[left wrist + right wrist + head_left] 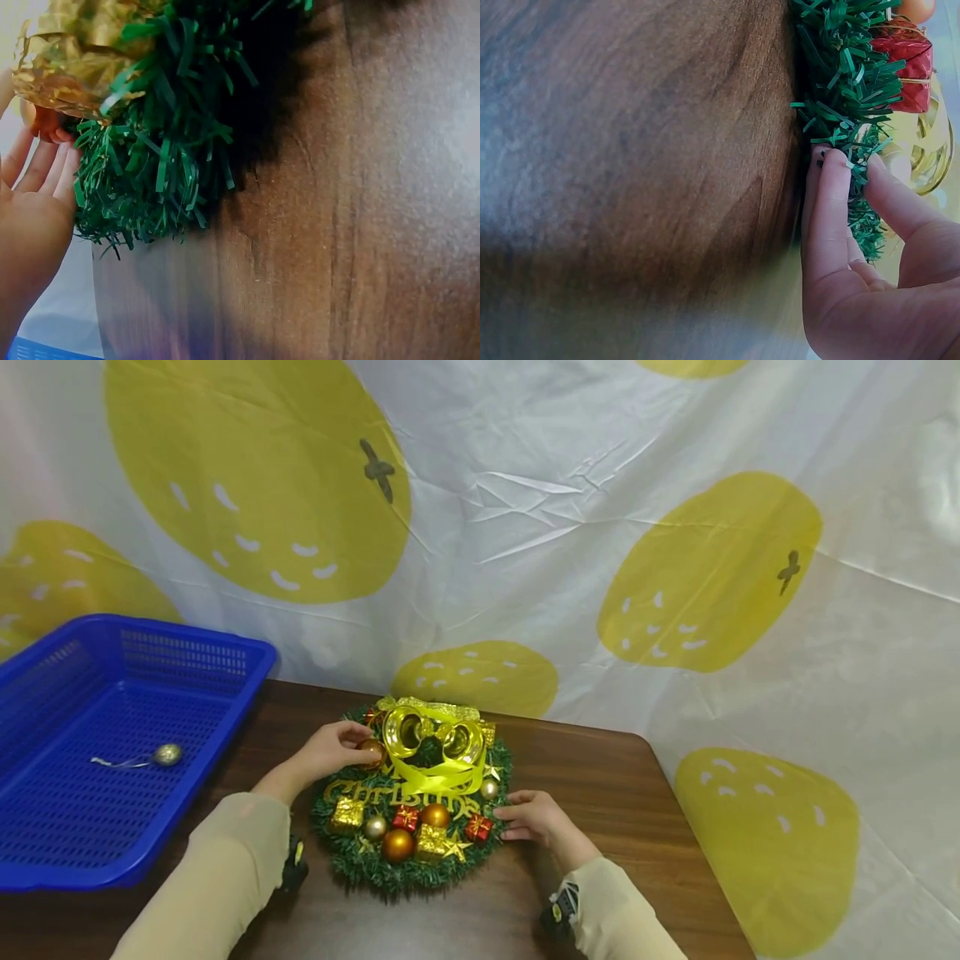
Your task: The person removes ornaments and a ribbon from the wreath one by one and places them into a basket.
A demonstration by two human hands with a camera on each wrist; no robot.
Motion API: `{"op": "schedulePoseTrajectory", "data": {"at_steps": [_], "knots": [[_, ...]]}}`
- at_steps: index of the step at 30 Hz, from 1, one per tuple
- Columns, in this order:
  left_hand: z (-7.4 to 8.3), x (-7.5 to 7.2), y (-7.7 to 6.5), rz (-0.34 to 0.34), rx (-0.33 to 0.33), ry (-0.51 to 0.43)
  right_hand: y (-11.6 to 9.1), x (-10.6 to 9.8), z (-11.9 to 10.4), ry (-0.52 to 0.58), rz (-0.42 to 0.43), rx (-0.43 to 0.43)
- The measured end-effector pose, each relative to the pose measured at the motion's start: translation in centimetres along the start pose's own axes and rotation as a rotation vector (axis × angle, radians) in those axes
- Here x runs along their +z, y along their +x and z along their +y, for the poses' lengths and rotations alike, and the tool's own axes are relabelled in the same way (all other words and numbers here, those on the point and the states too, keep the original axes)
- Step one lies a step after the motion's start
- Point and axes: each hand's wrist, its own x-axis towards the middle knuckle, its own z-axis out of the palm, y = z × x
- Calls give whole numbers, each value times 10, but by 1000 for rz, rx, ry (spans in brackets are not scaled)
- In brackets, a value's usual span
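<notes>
A green tinsel Christmas wreath (386,877) lies on the table, hung with baubles, small gift boxes, stars and gold "Christmas" lettering (348,792). Two shiny gold bells (406,732) with a yellow ribbon (442,778) sit at its upper middle. My left hand (332,753) holds a copper-orange bauble (371,748) at the wreath's upper left, thumb and fingers around it. On the opposite side, my right hand (538,817) pinches the tinsel edge between thumb and fingers, as the right wrist view shows, near a red gift box (909,71).
A blue plastic basket (247,693) stands on the left, with one gold bauble (167,754) on a string inside. The brown wooden table (600,777) extends to the right of the wreath. Behind it hangs a white curtain (510,568) with yellow fruit prints.
</notes>
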Motion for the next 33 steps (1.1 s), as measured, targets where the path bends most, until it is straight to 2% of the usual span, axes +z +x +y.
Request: {"op": "schedulePoseTrajectory", "data": {"at_steps": [11, 24, 33], "knots": [[-4, 2, -1, -7, 26, -40, -1, 1, 0, 3, -2, -1], [1, -8, -3, 12, 20, -40, -3, 2, -2, -9, -5, -12], [12, -17, -4, 33, 56, -26, -3, 2, -1, -6, -1, -7]]}}
